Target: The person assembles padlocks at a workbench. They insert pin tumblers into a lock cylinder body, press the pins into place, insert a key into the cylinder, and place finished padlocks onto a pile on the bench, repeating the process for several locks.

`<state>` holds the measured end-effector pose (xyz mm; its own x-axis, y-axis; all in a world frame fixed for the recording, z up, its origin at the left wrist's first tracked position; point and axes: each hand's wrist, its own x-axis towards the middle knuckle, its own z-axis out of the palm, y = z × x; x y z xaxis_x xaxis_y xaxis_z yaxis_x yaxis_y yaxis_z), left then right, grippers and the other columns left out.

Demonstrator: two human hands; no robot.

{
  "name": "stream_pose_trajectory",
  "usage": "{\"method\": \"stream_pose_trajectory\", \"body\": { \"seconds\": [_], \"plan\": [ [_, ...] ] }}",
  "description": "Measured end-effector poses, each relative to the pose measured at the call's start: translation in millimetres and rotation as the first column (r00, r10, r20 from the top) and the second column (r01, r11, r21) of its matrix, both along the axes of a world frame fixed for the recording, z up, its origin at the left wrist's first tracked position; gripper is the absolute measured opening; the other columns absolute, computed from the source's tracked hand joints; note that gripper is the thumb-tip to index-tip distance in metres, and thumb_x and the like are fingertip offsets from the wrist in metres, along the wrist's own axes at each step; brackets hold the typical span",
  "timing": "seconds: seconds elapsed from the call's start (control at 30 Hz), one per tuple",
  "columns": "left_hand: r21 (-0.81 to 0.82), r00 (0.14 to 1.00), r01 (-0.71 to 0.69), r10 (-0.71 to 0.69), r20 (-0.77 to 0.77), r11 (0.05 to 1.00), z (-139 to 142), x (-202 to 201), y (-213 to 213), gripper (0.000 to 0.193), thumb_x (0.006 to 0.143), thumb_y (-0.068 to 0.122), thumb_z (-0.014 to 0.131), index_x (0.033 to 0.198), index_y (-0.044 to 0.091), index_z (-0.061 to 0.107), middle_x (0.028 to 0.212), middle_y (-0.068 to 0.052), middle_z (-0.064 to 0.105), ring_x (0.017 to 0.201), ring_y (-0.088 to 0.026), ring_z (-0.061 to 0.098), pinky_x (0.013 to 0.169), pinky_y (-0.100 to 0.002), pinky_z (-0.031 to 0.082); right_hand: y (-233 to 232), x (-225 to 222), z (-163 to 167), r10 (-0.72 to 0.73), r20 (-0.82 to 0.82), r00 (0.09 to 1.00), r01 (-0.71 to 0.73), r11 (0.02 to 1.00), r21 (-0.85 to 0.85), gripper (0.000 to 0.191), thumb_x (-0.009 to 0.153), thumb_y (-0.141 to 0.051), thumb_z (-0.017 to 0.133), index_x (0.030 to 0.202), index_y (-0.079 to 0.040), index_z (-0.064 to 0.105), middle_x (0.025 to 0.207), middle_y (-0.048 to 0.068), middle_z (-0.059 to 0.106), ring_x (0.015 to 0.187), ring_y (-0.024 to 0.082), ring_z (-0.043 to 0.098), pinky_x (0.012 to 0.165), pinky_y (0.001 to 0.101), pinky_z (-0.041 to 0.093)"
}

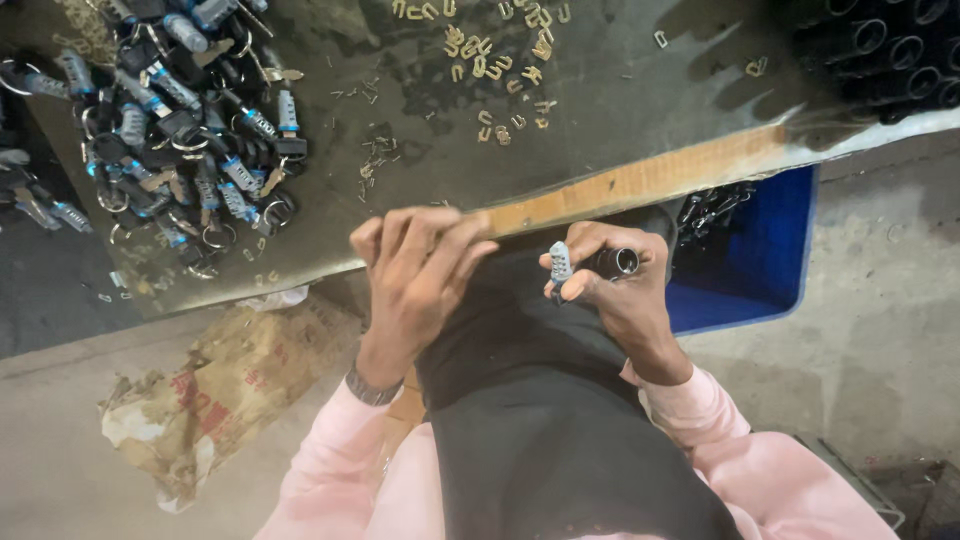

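My right hand (625,285) is closed around a small lock cylinder (617,262) with a round metal end, and a grey-headed key (561,262) sticks up between its fingers. It hovers just below the workbench edge (640,180), over my dark lap. My left hand (420,270) rests with its fingers curled over the same wooden edge; whether it holds anything I cannot tell. Pink sleeves cover both arms.
A heap of black lock cylinders with blue-grey keys and rings (185,130) lies at the bench's left. Small brass pieces (500,60) are scattered at top centre. A blue bin (755,250) holding dark parts sits under the bench at right. Crumpled paper sack (210,390) on the floor.
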<state>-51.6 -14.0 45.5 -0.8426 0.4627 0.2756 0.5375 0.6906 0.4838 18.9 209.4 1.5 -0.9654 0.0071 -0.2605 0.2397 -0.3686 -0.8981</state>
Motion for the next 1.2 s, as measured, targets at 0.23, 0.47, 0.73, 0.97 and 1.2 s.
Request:
{"method": "stream_pose_trajectory", "body": {
  "seconds": [0.23,0.47,0.73,0.97,1.2],
  "plan": [
    [0.501,0.907,-0.195,-0.040,0.420,0.843,17,15,-3,0.019,0.086,0.005,0.085,0.098,0.009,0.072,0.098,-0.001,0.072,0.091,-0.015,0.070,0.086,-0.029,0.051,-7,-2,-3,-0.036,0.056,0.998,0.040,0.996,-0.081,0.028,0.078,-0.008,0.091,0.091,0.003,0.068,0.087,0.010,0.065,0.089,0.021,0.074,0.070,0.0341,0.066],
    [0.654,0.792,-0.345,-0.166,0.588,0.673,23,15,17,0.017,0.089,-0.006,0.078,0.103,0.003,0.071,0.100,-0.007,0.071,0.083,-0.014,0.069,0.071,-0.024,0.055,-8,-4,5,0.034,-0.040,0.999,-0.034,0.999,0.015,0.034,0.076,-0.020,0.091,0.092,0.002,0.072,0.084,0.009,0.069,0.076,0.015,0.067,0.069,0.0272,0.055],
    [0.552,0.938,-0.111,-0.096,0.333,0.826,29,11,26,0.023,0.090,-0.005,0.081,0.107,0.005,0.069,0.104,-0.006,0.072,0.091,-0.016,0.074,0.074,-0.024,0.059,-5,-1,4,0.041,-0.074,0.996,-0.027,0.982,0.185,0.037,0.076,-0.029,0.090,0.086,0.000,0.069,0.080,0.001,0.064,0.074,0.009,0.055,0.065,0.0247,0.040],
    [0.559,0.941,-0.044,-0.154,0.302,0.828,28,8,29,0.023,0.091,-0.005,0.080,0.108,0.003,0.067,0.106,-0.007,0.071,0.098,-0.019,0.074,0.082,-0.027,0.061,-1,-2,6,0.051,-0.090,0.995,-0.029,0.973,0.227,0.037,0.075,-0.027,0.090,0.088,0.000,0.069,0.079,0.000,0.063,0.073,0.008,0.054,0.063,0.0244,0.039],
    [0.534,0.953,-0.004,-0.159,0.259,0.846,25,5,33,0.023,0.090,-0.003,0.082,0.107,0.005,0.068,0.104,-0.007,0.072,0.096,-0.018,0.074,0.081,-0.028,0.060,3,-5,11,0.063,-0.084,0.995,-0.039,0.965,0.259,0.035,0.073,-0.022,0.091,0.086,0.001,0.068,0.078,0.002,0.064,0.072,0.009,0.055,0.062,0.0250,0.039]
  ]
}}
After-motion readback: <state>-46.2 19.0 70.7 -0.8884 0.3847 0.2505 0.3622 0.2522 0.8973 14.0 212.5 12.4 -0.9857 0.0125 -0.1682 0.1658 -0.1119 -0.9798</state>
